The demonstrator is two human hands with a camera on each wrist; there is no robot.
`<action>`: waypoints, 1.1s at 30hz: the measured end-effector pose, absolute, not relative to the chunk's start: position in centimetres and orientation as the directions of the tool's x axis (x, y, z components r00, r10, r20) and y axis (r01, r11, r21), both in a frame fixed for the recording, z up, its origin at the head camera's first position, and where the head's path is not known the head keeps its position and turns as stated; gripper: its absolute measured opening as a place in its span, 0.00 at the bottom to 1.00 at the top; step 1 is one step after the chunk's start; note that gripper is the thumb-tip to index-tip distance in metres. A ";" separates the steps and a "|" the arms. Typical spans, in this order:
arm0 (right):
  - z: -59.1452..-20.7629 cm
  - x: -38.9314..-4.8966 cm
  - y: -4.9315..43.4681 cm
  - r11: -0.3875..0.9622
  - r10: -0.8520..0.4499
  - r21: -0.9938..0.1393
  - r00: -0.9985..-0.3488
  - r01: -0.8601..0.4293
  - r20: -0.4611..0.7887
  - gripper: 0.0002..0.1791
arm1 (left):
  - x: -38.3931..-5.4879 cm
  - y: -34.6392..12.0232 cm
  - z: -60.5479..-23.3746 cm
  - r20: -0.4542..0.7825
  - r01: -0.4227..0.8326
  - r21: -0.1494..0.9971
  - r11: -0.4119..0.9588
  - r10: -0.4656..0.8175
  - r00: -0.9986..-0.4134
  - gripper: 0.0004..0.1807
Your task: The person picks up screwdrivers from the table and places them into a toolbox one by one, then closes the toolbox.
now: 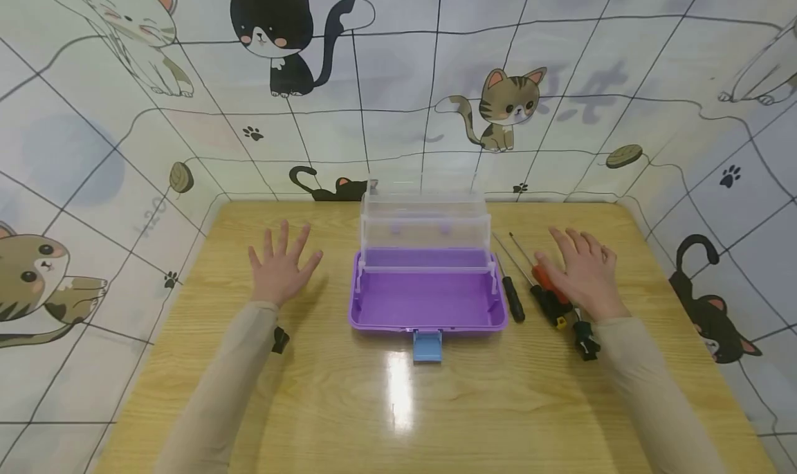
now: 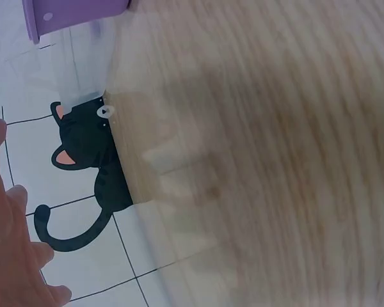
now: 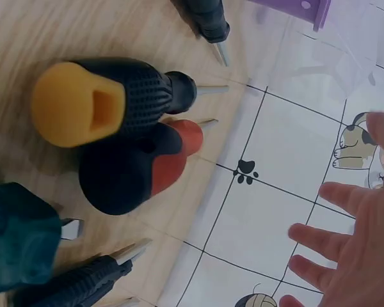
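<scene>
A purple toolbox (image 1: 429,297) stands on the wooden table with its clear lid (image 1: 426,232) raised and its blue latch (image 1: 427,347) hanging at the front. To the box's left my left hand (image 1: 278,270) is spread, holding nothing. My right hand (image 1: 582,273), fingers extended and holding nothing, is over the right side by the screwdrivers. Between it and the box lie a slim black screwdriver (image 1: 513,299), a black screwdriver with a yellow end (image 3: 137,96) and a red-and-black screwdriver (image 3: 169,160). A dark green handle (image 3: 19,240) and another black screwdriver (image 3: 77,281) appear in the right wrist view.
Cat-printed cloth (image 1: 405,73) walls the table (image 1: 324,405) at the back and both sides. Wrist-camera parts (image 1: 280,340) show under the left sleeve (image 1: 218,384). The raised lid stands up toward the back wall.
</scene>
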State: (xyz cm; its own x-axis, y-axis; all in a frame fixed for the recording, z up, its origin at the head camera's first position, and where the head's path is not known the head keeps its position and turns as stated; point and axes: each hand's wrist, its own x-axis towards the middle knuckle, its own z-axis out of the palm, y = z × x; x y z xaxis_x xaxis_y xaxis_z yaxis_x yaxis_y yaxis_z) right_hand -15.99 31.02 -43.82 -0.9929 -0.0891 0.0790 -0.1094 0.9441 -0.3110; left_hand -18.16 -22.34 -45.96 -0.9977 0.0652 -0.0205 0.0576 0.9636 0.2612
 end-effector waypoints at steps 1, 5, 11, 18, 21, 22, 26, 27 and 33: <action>-43.9 -15.9 31.0 0.943 -0.088 -0.313 -0.993 -0.110 0.082 0.40 | -18.1 -22.3 -46.1 -0.027 0.062 0.271 0.961 0.071 -0.997 0.41; -44.1 -15.7 31.1 0.937 -0.084 -0.332 -0.992 -0.112 0.098 0.37 | -18.0 -22.0 -46.7 -0.049 0.069 0.305 0.950 0.088 -0.995 0.40; -44.7 -15.3 31.3 0.928 -0.096 -0.352 -0.991 -0.122 0.093 0.36 | -17.4 -21.4 -47.2 -0.053 0.102 0.396 0.913 0.134 -0.990 0.41; -46.0 -14.4 31.6 0.919 -0.105 -0.372 -0.991 -0.129 0.083 0.34 | -16.9 -20.2 -47.6 -0.028 0.159 0.455 0.876 0.192 -0.981 0.39; -46.4 -14.2 31.6 0.922 -0.108 -0.364 -0.990 -0.132 0.088 0.33 | -16.6 -19.8 -47.8 -0.009 0.178 0.470 0.865 0.206 -0.979 0.38; -46.6 -14.1 31.6 0.925 -0.107 -0.357 -0.990 -0.131 0.087 0.33 | -16.5 -19.7 -47.9 -0.001 0.185 0.481 0.857 0.211 -0.977 0.38; -47.0 -14.0 31.7 0.932 -0.110 -0.337 -0.990 -0.132 0.083 0.35 | -16.0 -19.1 -48.4 0.011 0.203 0.531 0.823 0.233 -0.972 0.37; -47.1 -14.0 31.6 0.932 -0.112 -0.335 -0.990 -0.135 0.087 0.35 | -15.8 -19.0 -48.6 0.009 0.205 0.544 0.813 0.238 -0.971 0.37; -47.8 -13.8 31.1 0.930 -0.124 -0.329 -0.983 -0.164 0.137 0.33 | -14.6 -18.0 -50.2 0.017 0.209 0.667 0.715 0.266 -0.964 0.39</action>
State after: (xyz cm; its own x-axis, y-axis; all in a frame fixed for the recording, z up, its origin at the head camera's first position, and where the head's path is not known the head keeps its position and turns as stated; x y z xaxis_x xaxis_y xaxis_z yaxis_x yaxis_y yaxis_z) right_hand -13.84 31.11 -47.79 -0.9827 -0.1245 0.1375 -0.1638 0.9300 -0.3291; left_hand -14.64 -18.00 -50.19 -0.9638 0.2662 0.0167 0.2090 0.7148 0.6673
